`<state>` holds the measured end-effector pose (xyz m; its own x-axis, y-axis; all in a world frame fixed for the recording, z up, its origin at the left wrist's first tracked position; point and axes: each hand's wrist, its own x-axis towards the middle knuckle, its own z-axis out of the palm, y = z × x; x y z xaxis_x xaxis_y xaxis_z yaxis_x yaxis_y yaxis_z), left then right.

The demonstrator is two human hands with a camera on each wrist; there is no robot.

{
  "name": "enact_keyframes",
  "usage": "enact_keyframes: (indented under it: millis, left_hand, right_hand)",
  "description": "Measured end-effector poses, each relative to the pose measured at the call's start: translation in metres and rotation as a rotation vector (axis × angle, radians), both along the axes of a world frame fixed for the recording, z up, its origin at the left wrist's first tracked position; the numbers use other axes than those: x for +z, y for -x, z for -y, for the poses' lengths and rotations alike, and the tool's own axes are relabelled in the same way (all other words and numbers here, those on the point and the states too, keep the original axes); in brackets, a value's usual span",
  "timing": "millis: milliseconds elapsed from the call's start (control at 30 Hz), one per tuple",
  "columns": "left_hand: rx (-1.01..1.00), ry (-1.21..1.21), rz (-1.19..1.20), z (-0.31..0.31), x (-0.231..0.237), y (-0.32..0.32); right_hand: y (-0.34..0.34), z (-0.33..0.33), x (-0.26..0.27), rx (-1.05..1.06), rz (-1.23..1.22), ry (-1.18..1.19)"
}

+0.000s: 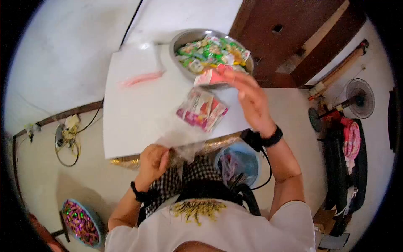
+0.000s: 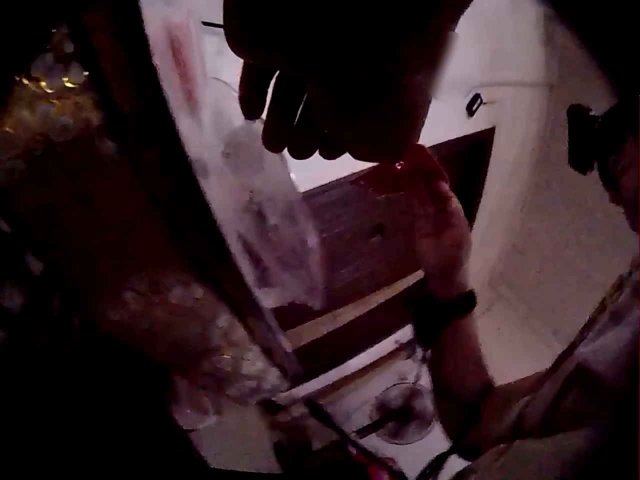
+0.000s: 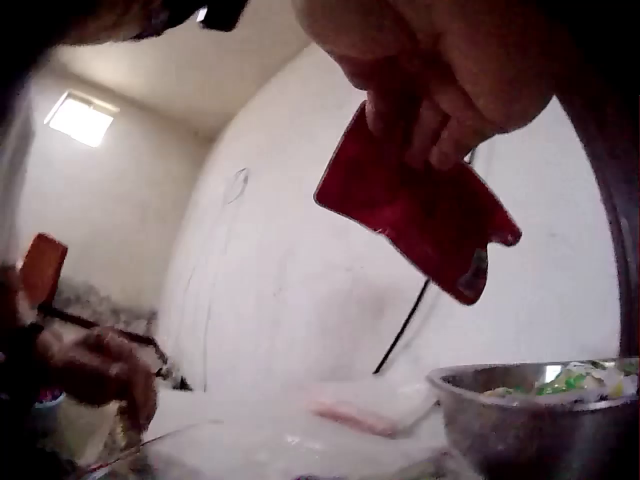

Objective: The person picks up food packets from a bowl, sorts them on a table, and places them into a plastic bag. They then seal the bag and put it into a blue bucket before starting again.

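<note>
My right hand (image 1: 254, 103) is raised beside the metal bowl and pinches a flat red card (image 3: 415, 200) with a notched edge. In the head view the card's pink and white side overlaps the bowl's near rim. My left hand (image 1: 153, 164), at the table's front edge, grips the edge of a clear plastic bag (image 1: 184, 140). Purple and red printed packets (image 1: 201, 109) lie at the bag's far end on the white table (image 1: 134, 113). The metal bowl (image 1: 173, 56) holds many small green and yellow wrapped packets.
A pink strip in clear plastic (image 1: 142, 78) lies at the table's back left. Below the front edge stands a blue bucket (image 1: 249, 164) with plastic scraps. A basin (image 1: 98, 235) of shiny purple wrapped pieces is on the floor at left; a fan (image 1: 360, 98) stands at right.
</note>
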<state>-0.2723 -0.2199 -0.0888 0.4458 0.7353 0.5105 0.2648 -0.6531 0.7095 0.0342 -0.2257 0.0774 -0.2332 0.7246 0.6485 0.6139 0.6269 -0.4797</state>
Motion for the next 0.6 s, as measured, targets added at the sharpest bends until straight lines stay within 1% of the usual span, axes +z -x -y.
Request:
enact_keyframes:
  millis: [67, 100, 167, 267, 367, 400, 500, 533, 600]
  left_hand:
    - [-0.079, 0.294, 0.086, 0.009, 0.022, 0.002]
    - [-0.116, 0.443, 0.137, 0.015, 0.028, 0.000]
    - [-0.352, 1.090, 0.647, 0.023, 0.036, -0.012]
    - [-0.521, 1.472, 1.006, 0.033, 0.064, -0.023]
    - [-0.259, 1.280, 0.971, 0.036, 0.049, -0.019]
    - [-0.217, 1.247, 0.969, 0.038, 0.048, -0.014]
    - [-0.088, 1.152, 0.801, 0.045, 0.036, 0.012]
    - [-0.043, 1.090, 0.756, 0.050, 0.036, 0.014]
    - [-0.098, 1.066, 0.634, 0.053, 0.028, 0.030]
  right_hand:
    - [0.029, 0.032, -0.015, 0.057, 0.191, -0.092]
    - [0.041, 0.045, -0.025, 0.080, 0.250, -0.055]
    - [0.060, 0.063, -0.043, 0.115, 0.378, -0.003]
    - [0.083, 0.079, -0.065, 0.233, 0.175, 0.069]
    - [0.090, 0.093, -0.084, 0.260, 0.178, 0.091]
    - [0.091, 0.100, -0.085, 0.302, 0.165, 0.170]
    - [0.079, 0.109, -0.099, 0.080, 0.074, 0.100]
    - [0.077, 0.104, -0.102, -0.065, 0.011, 0.043]
    - [0.083, 0.094, -0.098, -0.133, -0.274, 0.264]
